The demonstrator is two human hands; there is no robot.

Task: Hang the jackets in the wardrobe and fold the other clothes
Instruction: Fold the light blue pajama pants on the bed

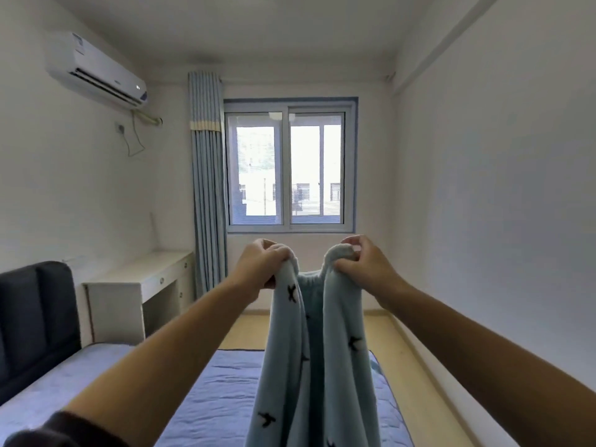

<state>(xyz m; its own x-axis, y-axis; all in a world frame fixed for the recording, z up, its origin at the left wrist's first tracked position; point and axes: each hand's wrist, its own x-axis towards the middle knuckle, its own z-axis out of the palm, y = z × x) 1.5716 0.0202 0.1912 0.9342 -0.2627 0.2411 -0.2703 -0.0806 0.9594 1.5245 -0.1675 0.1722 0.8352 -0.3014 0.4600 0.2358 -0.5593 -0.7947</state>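
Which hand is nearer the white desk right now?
Left. The left hand grips the blue garment on the side toward the desk; the right hand grips it farther right.

A bedroom in a home. A bed (225, 398) with a blue sheet fills 6 o'clock, its dark padded headboard (35, 317) at 8. A white desk (135, 285) with drawers stands at 9, an air conditioner (96, 72) hangs at 10, and a window (287, 169) with a blue curtain (208, 188) sits at 12.

Both bare forearms stretched forward, left hand (262, 266) and right hand (367, 265) level, near each other, fingers curled, each gripping the light blue garment (342, 317)
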